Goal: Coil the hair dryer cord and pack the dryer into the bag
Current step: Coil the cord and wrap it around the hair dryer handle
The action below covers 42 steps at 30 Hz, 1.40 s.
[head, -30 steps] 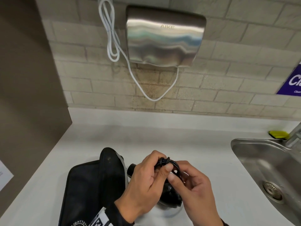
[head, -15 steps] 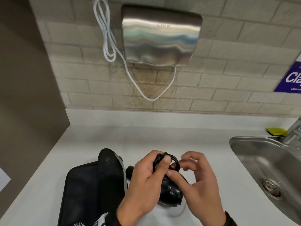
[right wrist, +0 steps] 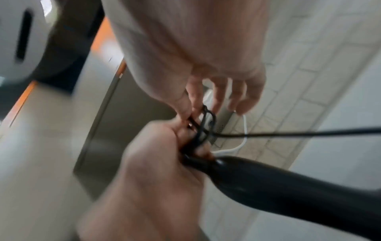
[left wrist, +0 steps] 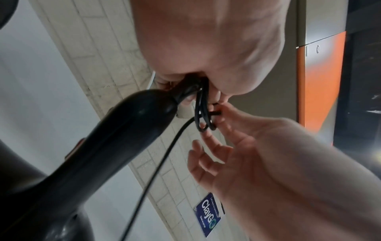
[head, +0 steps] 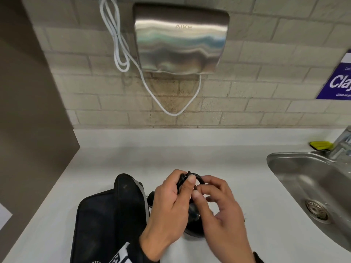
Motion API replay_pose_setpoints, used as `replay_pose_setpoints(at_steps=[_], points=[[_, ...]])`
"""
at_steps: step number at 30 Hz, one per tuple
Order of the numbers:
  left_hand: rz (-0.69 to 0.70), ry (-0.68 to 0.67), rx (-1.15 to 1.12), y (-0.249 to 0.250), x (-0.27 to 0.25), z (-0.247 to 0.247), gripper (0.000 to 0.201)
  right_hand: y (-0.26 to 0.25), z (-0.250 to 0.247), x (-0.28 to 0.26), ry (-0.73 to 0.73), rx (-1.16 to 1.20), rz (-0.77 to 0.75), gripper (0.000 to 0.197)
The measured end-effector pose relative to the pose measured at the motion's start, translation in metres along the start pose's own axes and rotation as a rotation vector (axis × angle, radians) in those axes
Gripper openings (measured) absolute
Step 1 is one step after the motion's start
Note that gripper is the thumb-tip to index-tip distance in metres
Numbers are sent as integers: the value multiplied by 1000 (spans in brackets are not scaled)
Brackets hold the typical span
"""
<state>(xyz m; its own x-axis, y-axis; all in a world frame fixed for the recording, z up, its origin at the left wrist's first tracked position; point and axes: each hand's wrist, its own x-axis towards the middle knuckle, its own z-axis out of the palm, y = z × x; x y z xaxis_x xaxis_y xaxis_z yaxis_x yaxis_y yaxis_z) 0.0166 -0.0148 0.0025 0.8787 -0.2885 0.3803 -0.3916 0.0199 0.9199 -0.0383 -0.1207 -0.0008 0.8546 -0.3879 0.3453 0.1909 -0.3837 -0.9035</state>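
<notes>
Near the worktop's front edge, beside the bag (head: 106, 221), the left hand (head: 167, 207) clenched the hair dryer (left wrist: 98, 146) handle's end and the small cord (left wrist: 203, 112) loops. The right hand (head: 222, 211) pinched a loop with thumb and forefinger, its other fingers loose. A long strand hung free, so I judged a slackened pinch could let the coils spring apart.

Black dryer (head: 193, 223), cord (head: 191, 176) looped

Right hand (head: 220, 209) back on cord (head: 197, 179)

We see left hand (left wrist: 216, 48) gripping small loops of black cord (left wrist: 203, 112) at the end of the hair dryer handle (left wrist: 115, 143). Right hand (left wrist: 257, 146) pinches the loops from the other side. One strand hangs slack. Blue sign (left wrist: 208, 215) on tiled wall.
</notes>
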Motion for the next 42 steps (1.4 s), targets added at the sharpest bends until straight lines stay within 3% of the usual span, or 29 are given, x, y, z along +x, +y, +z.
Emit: replay_pose_setpoints(at_steps=[2, 4, 7, 10, 15, 21, 23, 26, 28, 31, 34, 38, 42], points=[[33, -14, 54, 0, 2, -1, 32, -8, -15, 6, -121, 295, 205, 25], [43, -36, 61, 0, 3, -1, 35, -14, -31, 8, -202, 418, 287, 39], [49, -57, 64, 1, 5, -1, 40, -15, -47, 5, -261, 334, 222, 50], [76, -79, 137, -2, 3, 1, 40, -10, -60, 2, -307, 392, 165, 51], [72, -80, 240, -9, 2, 4, 35, -5, -71, -4, -316, 407, 263, 49], [73, 25, 97, -8, 13, -9, 43, -17, -89, -6, -232, 805, 381, 58], [45, 22, 105, -11, 14, -12, 41, -12, -93, -6, -313, 728, 412, 54], [18, 22, 108, -14, 13, -15, 37, 4, -96, -4, -429, 559, 267, 49], [23, 17, 133, -15, 13, -15, 37, 10, -98, -4, -424, 641, 229, 39], [50, 12, 226, -14, 11, -13, 35, 2, -98, -12, -506, 1088, 195, 22], [77, 21, 309, -13, 10, -11, 34, -11, -96, -12, -544, 1039, 151, 15], [79, 19, 319, -12, 8, -10, 36, -30, -87, -12, -564, 1302, 136, 13], [78, 25, 336, -9, 5, -10, 35, -23, -91, -14, -635, 1174, 180, 7]])
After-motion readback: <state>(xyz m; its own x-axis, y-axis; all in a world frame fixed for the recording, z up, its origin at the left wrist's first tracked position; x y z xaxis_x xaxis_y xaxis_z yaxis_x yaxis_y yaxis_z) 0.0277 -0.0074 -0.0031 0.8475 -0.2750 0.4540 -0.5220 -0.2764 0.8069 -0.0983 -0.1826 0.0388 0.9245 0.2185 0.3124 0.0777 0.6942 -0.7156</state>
